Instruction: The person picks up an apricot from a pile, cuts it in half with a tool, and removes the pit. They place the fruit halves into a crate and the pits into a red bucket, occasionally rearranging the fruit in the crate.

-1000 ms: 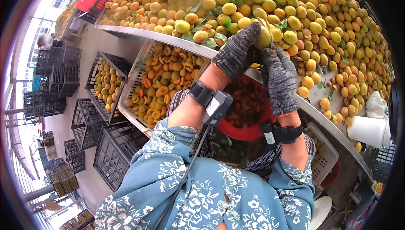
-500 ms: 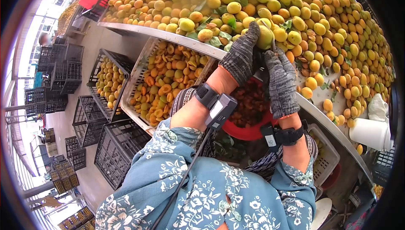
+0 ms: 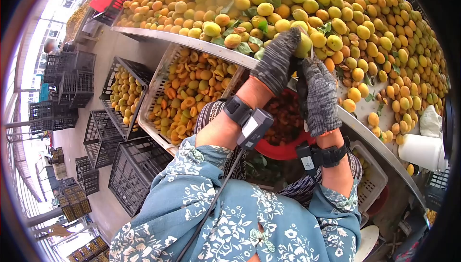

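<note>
**Both hands on one yellow fruit**

Your hands have hardly moved in the last second. Your left hand [image 3: 278, 60] has only curled its fingers a little more over the top of the yellow fruit [image 3: 304, 46].

That hand grips the yellow fruit firmly, just above the table edge [image 3: 192, 44]. The big pile [image 3: 365, 17] lies right behind your hands. Your right hand [image 3: 319, 96] is closed tight and pushes up against the underside of the yellow fruit. It may hold a small blade, but the glove hides it, so I cannot tell.

Right under your hands sits the red bowl [image 3: 283, 150], which has dark pits [image 3: 283, 118] in it. Down past your left wrist is the tray [image 3: 154, 86] of fruit cut in half.

You seem to be in the middle of opening this one. The next move needs a steady left grip and a slow right hand. Keep your left fingertips away from where the right hand pushes. Stay over the red bowl, so anything that drops lands in it.
</note>
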The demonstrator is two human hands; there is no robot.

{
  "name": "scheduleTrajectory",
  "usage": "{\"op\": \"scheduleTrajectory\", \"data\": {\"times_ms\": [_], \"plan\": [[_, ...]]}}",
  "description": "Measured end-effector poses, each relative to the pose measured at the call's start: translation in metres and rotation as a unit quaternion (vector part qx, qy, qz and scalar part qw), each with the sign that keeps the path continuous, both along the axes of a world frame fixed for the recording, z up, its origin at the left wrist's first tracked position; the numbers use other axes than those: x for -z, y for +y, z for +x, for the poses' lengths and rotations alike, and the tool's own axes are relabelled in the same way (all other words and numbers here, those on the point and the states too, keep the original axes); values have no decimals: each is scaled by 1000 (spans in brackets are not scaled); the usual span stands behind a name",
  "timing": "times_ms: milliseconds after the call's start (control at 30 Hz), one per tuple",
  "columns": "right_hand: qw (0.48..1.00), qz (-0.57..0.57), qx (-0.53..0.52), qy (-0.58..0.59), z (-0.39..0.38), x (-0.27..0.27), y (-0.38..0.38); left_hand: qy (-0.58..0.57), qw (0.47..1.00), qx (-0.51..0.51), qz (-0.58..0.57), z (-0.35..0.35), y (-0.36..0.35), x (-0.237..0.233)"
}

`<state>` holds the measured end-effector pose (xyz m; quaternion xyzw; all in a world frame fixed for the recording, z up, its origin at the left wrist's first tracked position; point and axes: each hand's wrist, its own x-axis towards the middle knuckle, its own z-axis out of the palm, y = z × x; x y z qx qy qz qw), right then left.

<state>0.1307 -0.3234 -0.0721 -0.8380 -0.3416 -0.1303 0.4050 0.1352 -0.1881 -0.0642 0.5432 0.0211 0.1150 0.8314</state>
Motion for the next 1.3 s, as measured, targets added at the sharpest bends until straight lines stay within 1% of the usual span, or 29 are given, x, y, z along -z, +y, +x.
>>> {"op": "scheduleTrajectory", "data": {"times_ms": [33, 67, 167, 233, 300, 333, 367, 400, 467, 500, 533, 567, 600, 633, 667, 700, 767, 867, 900, 933, 967, 1000, 1033, 1067, 1133, 1167, 1200, 1267, 1300], "plan": [[1000, -12, 20, -17, 1, 0, 1, 71, 987, 27, -140, -5, -8, -4], [998, -64, 26, -4, 1, -6, 1, 141, 949, 54, -277, -7, -14, -10], [998, -65, 18, -3, 4, -6, -3, 114, 957, 74, -255, -1, -9, 2], [998, -62, 1, -24, 8, -2, -8, 114, 960, 60, -249, 0, 0, 6], [997, -61, -18, -43, 12, 1, -12, 43, 978, 100, -176, -5, 13, -3], [999, -34, -31, 10, 12, 2, -14, 4, 991, 91, -102, -4, 19, -9], [997, -8, -45, 62, 10, -1, -12, 3, 991, 90, -101, -5, 23, -13], [888, 223, 4, 402, 0, -14, -3, 5, 989, 100, -106, -5, 27, -16], [895, 223, -14, 387, -4, -13, -4, -14, 981, 119, -154, 0, 33, -10], [901, 223, -30, 372, -4, -11, -3, -15, 981, 118, -154, 3, 30, -3], [943, 223, 15, 245, -8, -1, 8, 4, 964, 119, -236, 7, 27, 4], [944, 222, 15, 243, -9, -6, 10, 23, 940, 120, -317, 8, 23, 1], [885, 279, 36, 371, -10, -14, 10, 38, 937, 120, -325, 8, 19, -1], [804, 330, 56, 491, -9, -18, 10, 37, 937, 122, -326, 9, 16, -3], [917, 251, 11, 311, -6, -12, 12, 42, 936, 132, -325, 8, 14, -5], [917, 249, 11, 311, -4, -11, 10, 49, 934, 141, -324, 8, 13, -5], [883, 249, 34, 397, -1, -19, 8, 45, 940, 137, -309, 4, 19, -5], [896, 208, 44, 391, -1, -29, 9, 43, 947, 126, -292, 0, 33, -9], [895, 209, 44, 392, 0, -26, 10, 43, 981, 145, -124, -2, 43, -14], [945, 171, 24, 278, 1, -20, 9, 40, 985, 160, 48, -3, 49, -17], [979, 129, 5, 159, 2, -17, 10, 40, 985, 161, 48, -4, 47, -18], [979, 129, 6, 159, 3, -16, 10, 32, 984, 171, -25, -5, 44, -17], [962, 151, 7, 225, 4, -16, 12, 24, 978, 181, -98, -5, 41, -17], [941, 172, 9, 290, 4, -16, 13, 24, 978, 181, -98, -4, 39, -15], [934, 162, 29, 316, 4, -23, 15, 27, 967, 175, -183, -1, 34, -9], [926, 154, 47, 341, 4, -25, 15, 27, 967, 176, -183, 0, 33, -7], [926, 154, 47, 341, 4, -25, 16, 29, 963, 162, -216, 2, 32, -4], [981, 68, 56, 175, 3, -26, 18, 34, 950, 133, -280, 4, 32, 0], [981, 68, 56, 175, 2, -29, 20, 36, 942, 118, -312, 5, 31, 1]]}}
